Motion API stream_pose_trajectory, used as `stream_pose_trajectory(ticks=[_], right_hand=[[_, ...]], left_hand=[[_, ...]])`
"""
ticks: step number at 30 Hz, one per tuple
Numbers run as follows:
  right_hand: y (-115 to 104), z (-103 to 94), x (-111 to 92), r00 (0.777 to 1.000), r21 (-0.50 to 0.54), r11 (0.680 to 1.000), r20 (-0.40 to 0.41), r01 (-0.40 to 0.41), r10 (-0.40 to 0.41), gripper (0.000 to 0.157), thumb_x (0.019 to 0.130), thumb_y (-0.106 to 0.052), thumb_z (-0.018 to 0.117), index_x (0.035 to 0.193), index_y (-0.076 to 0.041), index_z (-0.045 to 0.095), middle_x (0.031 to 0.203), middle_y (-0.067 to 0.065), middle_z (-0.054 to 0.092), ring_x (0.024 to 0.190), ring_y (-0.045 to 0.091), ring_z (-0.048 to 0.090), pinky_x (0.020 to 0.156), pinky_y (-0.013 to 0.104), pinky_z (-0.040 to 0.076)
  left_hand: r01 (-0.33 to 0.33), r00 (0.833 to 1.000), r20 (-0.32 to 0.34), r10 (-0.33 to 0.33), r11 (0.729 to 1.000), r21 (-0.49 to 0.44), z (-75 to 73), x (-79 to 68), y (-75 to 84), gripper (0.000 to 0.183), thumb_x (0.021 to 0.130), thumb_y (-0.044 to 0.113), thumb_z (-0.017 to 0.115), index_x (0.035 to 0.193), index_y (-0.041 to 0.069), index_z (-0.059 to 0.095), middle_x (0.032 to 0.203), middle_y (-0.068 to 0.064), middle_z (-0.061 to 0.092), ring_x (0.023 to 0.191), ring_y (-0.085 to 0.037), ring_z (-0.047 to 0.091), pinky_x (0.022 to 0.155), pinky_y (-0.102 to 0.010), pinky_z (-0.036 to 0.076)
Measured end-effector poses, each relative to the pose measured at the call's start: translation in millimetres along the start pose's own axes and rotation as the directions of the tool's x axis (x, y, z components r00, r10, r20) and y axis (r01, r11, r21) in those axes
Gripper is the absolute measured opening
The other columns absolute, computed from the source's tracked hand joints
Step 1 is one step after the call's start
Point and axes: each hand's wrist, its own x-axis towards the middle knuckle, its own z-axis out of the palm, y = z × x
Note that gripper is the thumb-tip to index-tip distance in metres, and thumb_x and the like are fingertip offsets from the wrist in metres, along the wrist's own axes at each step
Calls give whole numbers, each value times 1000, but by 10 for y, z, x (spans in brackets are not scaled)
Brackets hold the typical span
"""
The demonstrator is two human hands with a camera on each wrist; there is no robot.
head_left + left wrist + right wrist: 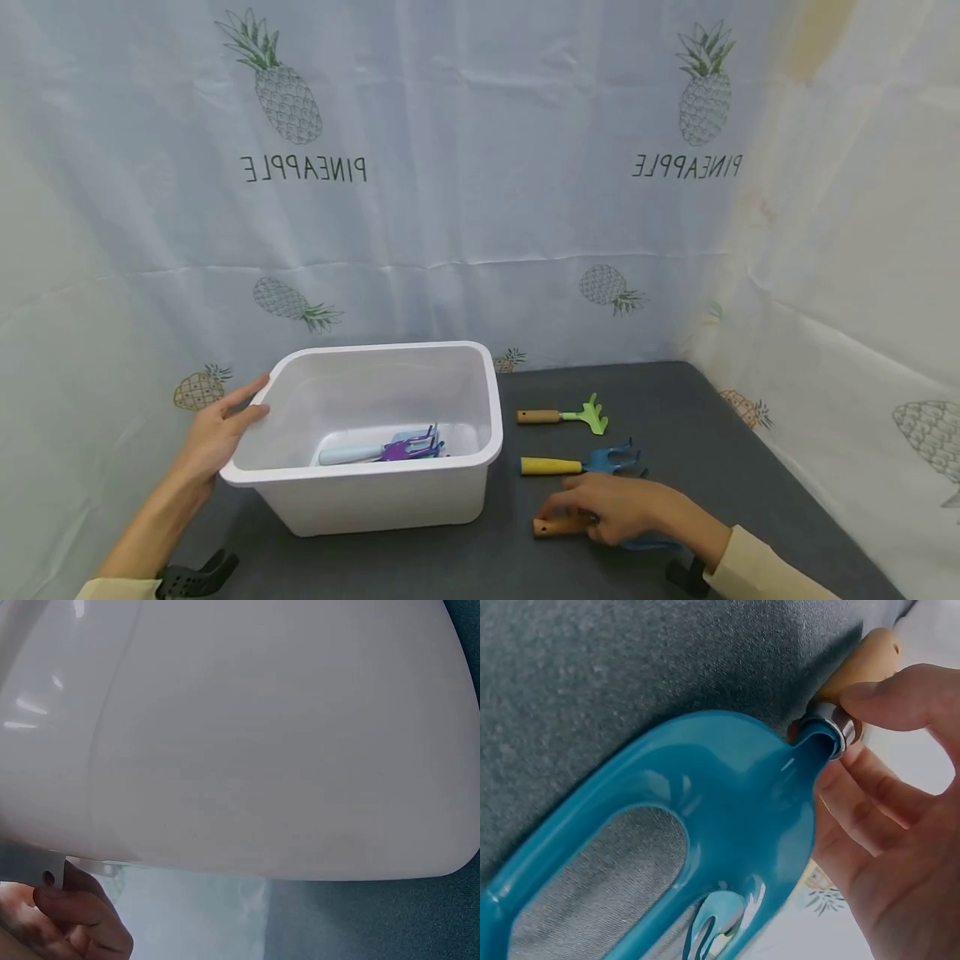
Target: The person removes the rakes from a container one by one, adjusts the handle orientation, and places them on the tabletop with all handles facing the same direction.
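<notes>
Fingers of the right hand (628,507) pinch a glossy blue garden fork (731,761) by its wooden handle (553,527), right of the rectangular white plastic tub (375,500) | yellow-handled blue fork (551,466) beyond, beside tub | left hand (213,435) grips tub's rim, seemingly steadying it | wooden-handled green rake (538,416) farthest, right of tub

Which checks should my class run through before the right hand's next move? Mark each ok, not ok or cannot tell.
1. Left hand grips the rim of the white tub: ok.
2. Right hand holds the blue fork by its wooden handle: ok.
3. Bare floor inside the tub beside the purple-tined tool: ok.
4. Every tool inside the tub: not ok; green rake and yellow-handled fork lie on the table.
5. Blue fork lifted off the table: cannot tell.
</notes>
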Motion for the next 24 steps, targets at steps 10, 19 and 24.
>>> stream_pose_trajectory(ticks=[10, 19, 24], right_hand=[[5, 33, -15, 1000, 19, 1000, -9, 20, -20, 73, 82, 9, 66, 139, -34, 60, 99, -13, 58, 76, -3, 49, 66, 17, 44], [31, 62, -8, 1000, 25, 1000, -9, -13, 13, 72, 82, 11, 66, 138, -35, 61, 98, -16, 59, 78, -4, 51, 66, 18, 47], [20, 40, -7, 1000, 46, 999, 6, -28, 28, 69, 83, 10, 66, 137, -33, 62, 97, -15, 60, 77, -4, 52, 67, 18, 48]], left_hand=[[-24, 1000, -6, 24, 1000, 21, 2, -12, 20, 64, 110, 36, 46, 165, 15, 22, 160, -34, 35, 96, -13, 74, 70, -34, 62], [-34, 999, 0, 34, 999, 23, 0, -47, 39, 66, 109, 37, 49, 165, 12, 23, 164, -33, 29, 87, 5, 65, 70, -31, 61], [-25, 1000, -6, 25, 999, 22, 1, -63, 34, 66, 109, 36, 49, 165, 12, 23, 165, -32, 26, 90, 6, 64, 71, -30, 60]])
